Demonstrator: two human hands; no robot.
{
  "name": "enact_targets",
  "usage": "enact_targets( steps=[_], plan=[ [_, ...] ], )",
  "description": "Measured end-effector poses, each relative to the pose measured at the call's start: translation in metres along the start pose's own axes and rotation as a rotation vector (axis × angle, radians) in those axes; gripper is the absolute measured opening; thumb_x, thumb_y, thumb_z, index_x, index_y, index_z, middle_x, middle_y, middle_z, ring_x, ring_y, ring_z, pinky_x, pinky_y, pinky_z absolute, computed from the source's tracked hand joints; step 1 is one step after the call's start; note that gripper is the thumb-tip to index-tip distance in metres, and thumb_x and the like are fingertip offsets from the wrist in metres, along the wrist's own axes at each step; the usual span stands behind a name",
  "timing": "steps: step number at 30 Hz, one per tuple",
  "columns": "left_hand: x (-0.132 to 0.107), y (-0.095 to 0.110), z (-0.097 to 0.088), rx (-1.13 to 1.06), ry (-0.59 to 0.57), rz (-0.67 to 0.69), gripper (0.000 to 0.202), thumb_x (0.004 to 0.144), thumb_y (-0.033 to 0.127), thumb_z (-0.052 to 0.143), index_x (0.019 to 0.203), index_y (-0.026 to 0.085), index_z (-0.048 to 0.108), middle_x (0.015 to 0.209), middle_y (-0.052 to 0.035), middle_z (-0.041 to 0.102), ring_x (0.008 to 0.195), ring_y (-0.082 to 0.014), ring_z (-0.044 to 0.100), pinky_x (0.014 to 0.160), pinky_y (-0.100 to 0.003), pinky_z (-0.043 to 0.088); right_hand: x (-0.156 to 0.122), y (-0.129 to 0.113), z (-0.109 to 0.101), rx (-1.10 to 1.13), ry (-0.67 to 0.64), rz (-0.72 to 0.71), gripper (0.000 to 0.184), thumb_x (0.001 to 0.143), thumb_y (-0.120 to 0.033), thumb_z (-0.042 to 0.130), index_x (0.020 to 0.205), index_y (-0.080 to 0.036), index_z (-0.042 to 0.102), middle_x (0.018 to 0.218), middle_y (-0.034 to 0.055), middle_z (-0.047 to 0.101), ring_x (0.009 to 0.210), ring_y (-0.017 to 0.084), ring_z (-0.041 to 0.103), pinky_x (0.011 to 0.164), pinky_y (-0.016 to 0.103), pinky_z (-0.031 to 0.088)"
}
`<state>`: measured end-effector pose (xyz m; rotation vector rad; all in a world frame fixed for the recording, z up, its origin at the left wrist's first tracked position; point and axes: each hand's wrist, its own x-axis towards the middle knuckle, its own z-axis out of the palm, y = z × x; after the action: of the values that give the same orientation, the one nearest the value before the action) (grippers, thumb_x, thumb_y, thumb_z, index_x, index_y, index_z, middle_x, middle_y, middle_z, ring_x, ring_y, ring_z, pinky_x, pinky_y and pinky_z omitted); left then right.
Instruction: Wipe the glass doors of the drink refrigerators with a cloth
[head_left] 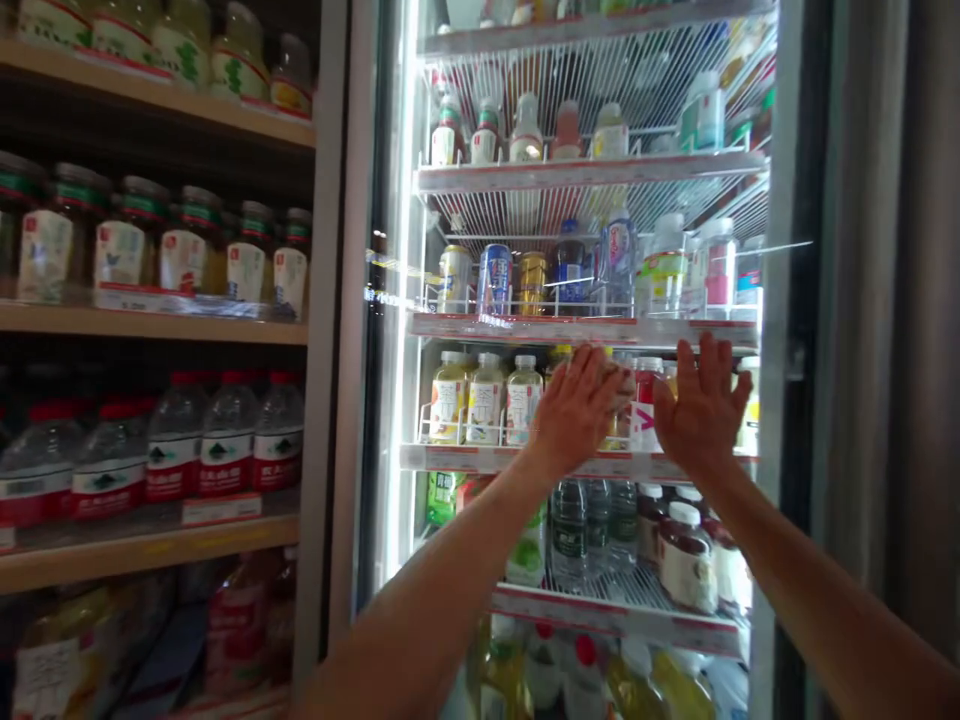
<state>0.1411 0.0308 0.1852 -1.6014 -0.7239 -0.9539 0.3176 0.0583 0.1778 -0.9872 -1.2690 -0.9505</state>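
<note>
Centrally, two bare hands reach toward an upright display refrigerator (780, 420); its lit shelves stand on the far side of a reflective glass front (381, 297). The left hand (574, 410) lies flat, fingers extended and close together, pointing up and to the right; a pale patch beside its fingertips is too blurred to identify. The right hand (701, 405) is spread, fingers upward, thumb apart on its left. Whether either palm touches the glass cannot be told. Between the hands, farther in, shows a red-and-white bottle (646, 400); left of them stand white-capped tea bottles (523, 405). The shelf above carries cans (495, 278) at left and bottles at right. Below are clear water bottles (570, 535) and, farther right, white-capped jars (686, 565). At far left, wooden shelving (150, 322) bears labelled glass jars (187, 245) above red-capped bottles (229, 435).
</note>
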Motion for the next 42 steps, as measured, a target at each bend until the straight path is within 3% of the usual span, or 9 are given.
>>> enact_targets(
  steps=[3,8,10,16,23,25,31,38,42],
  plan=[
    [-0.016,-0.037,-0.013,0.001,0.015,-0.132,0.048,0.091,0.032,0.035,0.137,0.018,0.039,0.147,-0.0107,0.033,0.14,-0.0237,0.022,0.112,-0.043,0.027,0.0,0.002,-0.002,-0.024,-0.004,-0.014,0.055,0.092,-0.04,0.031,0.138,-0.011,0.038,0.146,0.0174,0.033,0.138,0.03,0.026,0.109,0.052,0.02],
    [-0.035,-0.117,-0.032,0.038,0.232,-0.632,0.056,0.091,0.037,0.033,0.138,0.007,0.034,0.147,-0.0215,0.028,0.14,-0.0308,0.018,0.112,-0.055,0.02,-0.002,0.004,0.002,-0.027,0.005,-0.007,0.054,0.092,-0.038,0.032,0.14,-0.013,0.035,0.147,0.0164,0.034,0.139,0.029,0.023,0.109,0.053,0.02],
    [-0.033,-0.101,-0.027,0.045,0.245,-0.576,0.054,0.091,0.035,0.033,0.139,0.009,0.033,0.148,-0.0199,0.027,0.141,-0.0289,0.015,0.112,-0.053,0.022,-0.002,0.004,0.003,-0.018,0.014,-0.011,0.054,0.092,-0.037,0.033,0.139,-0.012,0.036,0.147,0.0173,0.033,0.139,0.029,0.023,0.109,0.053,0.019],
    [-0.033,-0.01,0.0,0.02,0.013,-0.011,0.048,0.091,0.032,0.038,0.137,0.019,0.038,0.147,-0.0091,0.033,0.141,-0.0214,0.017,0.113,-0.041,0.025,-0.016,-0.011,-0.003,0.02,0.015,-0.123,0.051,0.091,-0.034,0.038,0.139,-0.018,0.036,0.149,0.0133,0.031,0.139,0.026,0.023,0.11,0.051,0.019],
    [-0.043,-0.103,-0.03,0.051,0.21,-0.588,0.054,0.091,0.035,0.034,0.139,0.011,0.033,0.148,-0.017,0.028,0.14,-0.0268,0.019,0.113,-0.05,0.019,-0.036,-0.027,-0.002,0.007,-0.055,-0.126,0.059,0.09,-0.033,0.039,0.145,-0.022,0.021,0.15,0.0116,0.028,0.14,0.028,0.021,0.11,0.053,0.018],
    [-0.037,-0.094,-0.029,0.037,0.212,-0.625,0.054,0.091,0.034,0.034,0.14,0.01,0.031,0.149,-0.0176,0.025,0.141,-0.0279,0.015,0.113,-0.051,0.018,-0.037,-0.03,0.0,0.006,-0.062,-0.099,0.062,0.09,-0.035,0.039,0.147,-0.02,0.017,0.151,0.0125,0.026,0.141,0.029,0.019,0.11,0.054,0.017],
    [-0.04,-0.015,-0.011,-0.038,-0.068,-0.065,0.048,0.091,0.032,0.037,0.138,0.021,0.037,0.149,-0.008,0.031,0.141,-0.0207,0.017,0.114,-0.042,0.024,-0.038,-0.026,0.0,0.008,-0.051,-0.117,0.062,0.09,-0.036,0.038,0.146,-0.02,0.018,0.15,0.0125,0.027,0.14,0.028,0.021,0.11,0.053,0.017],
    [-0.076,-0.105,-0.042,0.063,0.191,-0.631,0.053,0.091,0.034,0.036,0.138,0.01,0.035,0.147,-0.02,0.03,0.14,-0.0287,0.02,0.112,-0.051,0.022,-0.039,-0.026,0.0,0.01,-0.035,-0.118,0.06,0.09,-0.033,0.038,0.146,-0.02,0.02,0.151,0.0122,0.027,0.14,0.027,0.02,0.111,0.051,0.016],
    [-0.066,-0.061,-0.027,0.041,0.127,-0.397,0.05,0.091,0.03,0.037,0.138,0.014,0.036,0.148,-0.016,0.029,0.141,-0.0259,0.015,0.112,-0.047,0.025,-0.041,-0.026,0.003,0.001,-0.02,-0.107,0.06,0.091,-0.034,0.038,0.146,-0.02,0.02,0.149,0.0128,0.03,0.14,0.027,0.021,0.111,0.052,0.017]
  ],
)
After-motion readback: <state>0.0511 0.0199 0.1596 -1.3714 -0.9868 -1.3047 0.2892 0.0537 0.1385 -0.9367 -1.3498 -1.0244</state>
